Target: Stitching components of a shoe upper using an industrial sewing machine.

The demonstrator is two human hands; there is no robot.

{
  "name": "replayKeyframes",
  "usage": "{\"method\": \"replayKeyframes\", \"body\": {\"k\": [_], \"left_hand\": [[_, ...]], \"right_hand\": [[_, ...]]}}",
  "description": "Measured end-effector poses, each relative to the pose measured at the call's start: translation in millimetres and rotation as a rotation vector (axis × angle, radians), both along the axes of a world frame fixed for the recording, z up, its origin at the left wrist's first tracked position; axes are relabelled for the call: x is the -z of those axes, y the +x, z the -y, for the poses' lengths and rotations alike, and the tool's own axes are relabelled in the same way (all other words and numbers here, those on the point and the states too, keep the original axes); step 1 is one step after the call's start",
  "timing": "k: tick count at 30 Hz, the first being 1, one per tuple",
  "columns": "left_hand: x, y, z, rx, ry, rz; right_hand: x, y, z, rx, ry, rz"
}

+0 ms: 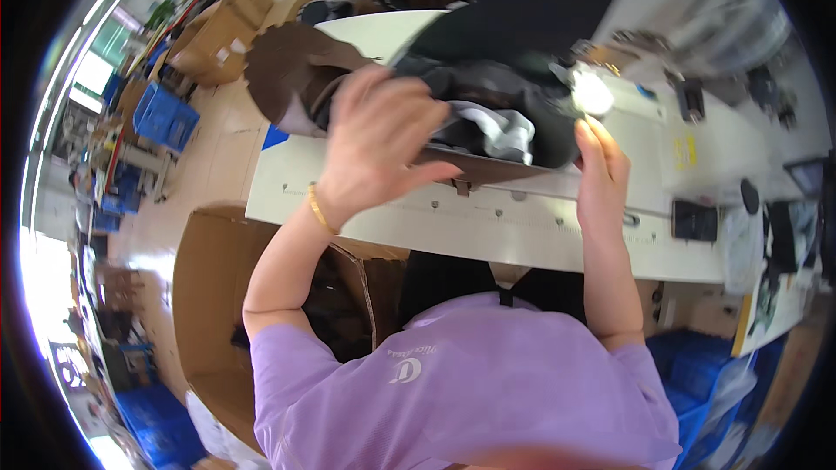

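Both hands, left hand (383, 144) and right hand (601, 170), hold dark, seemingly leather pieces (488, 100).

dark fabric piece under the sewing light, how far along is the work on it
Done: nothing looks finished. In hand: the left hand presses the dark fabric on the white table, and the right hand steadies it beside the lamp. Left: brown pieces wait alongside; the cardboard box stands open below.

I see left hand (383, 144) motion-blurred, fingers indistinct; it hides part of dark leather piece (488, 104). Right fingertips washed out by lamp glare (592, 91).
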State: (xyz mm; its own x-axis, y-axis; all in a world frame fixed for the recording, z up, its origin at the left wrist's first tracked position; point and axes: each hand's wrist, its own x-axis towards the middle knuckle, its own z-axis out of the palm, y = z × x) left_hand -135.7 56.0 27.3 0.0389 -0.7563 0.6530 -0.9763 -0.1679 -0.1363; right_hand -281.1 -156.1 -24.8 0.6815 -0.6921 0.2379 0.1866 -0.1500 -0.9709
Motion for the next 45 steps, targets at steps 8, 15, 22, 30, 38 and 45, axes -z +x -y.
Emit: {"method": "replayKeyframes", "body": {"k": [8, 15, 22, 30, 38, 45], "left_hand": [[-14, 36, -16, 0.139, 0.220, -0.242], [-155, 181, 74, -0.281, 0.125, 0.125], [-146, 227, 73, -0.574, -0.329, 0.246], [-18, 276, -86, -1.098, 0.504, -0.560], [-43, 217, -115, -0.848, 0.084, -0.399], [-5, 48, -89, -0.489, -0.061, 0.139]], "right_hand": [[6, -11, -3, -0.152, 0.149, 0.086], [28, -31, -6, -0.299, 0.138, -0.138], [38, -26, -19, -0.385, 0.124, -0.195], [52, -23, -26, -0.547, 0.159, -0.261], [54, -17, -41, -0.627, 0.117, -0.275], [45, 20, -60, -0.909, 0.600, -0.199]]}}
